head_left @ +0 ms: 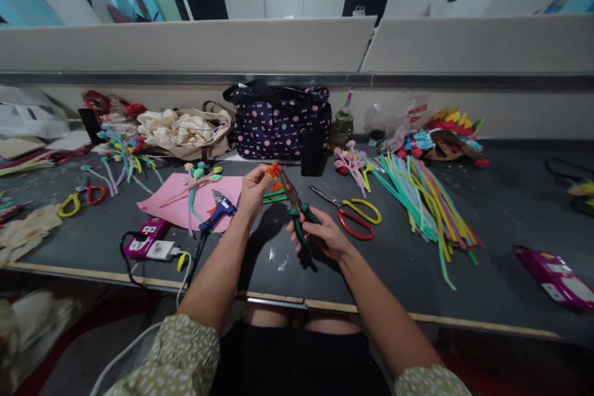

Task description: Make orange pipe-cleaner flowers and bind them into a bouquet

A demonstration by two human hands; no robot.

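Pliers (295,200) in the head view, long-nosed with green handles, clamped in the right hand (323,232) above the middle of the dark tabletop (399,288). Long axis from near right to far left, nose towards the orange fuzzy flower (273,169); touching or just beside it, impossible to tell. Flower pinched in the left hand (254,189), to the left and far side of the right hand, with the left hand the nearer one. Just below it, green pipe cleaners (275,200); right of the right hand, scissors (342,203) with red and yellow handles.

Along the far side, containers: navy polka-dot bag (278,130), contents hidden; to its left, beige cloth bag (224,136) with cream fabric (179,127) inside; to its right, green bottle (342,127), then small dark jar (375,138), contents unclear; beyond, crumpled clear plastic bag (392,116).
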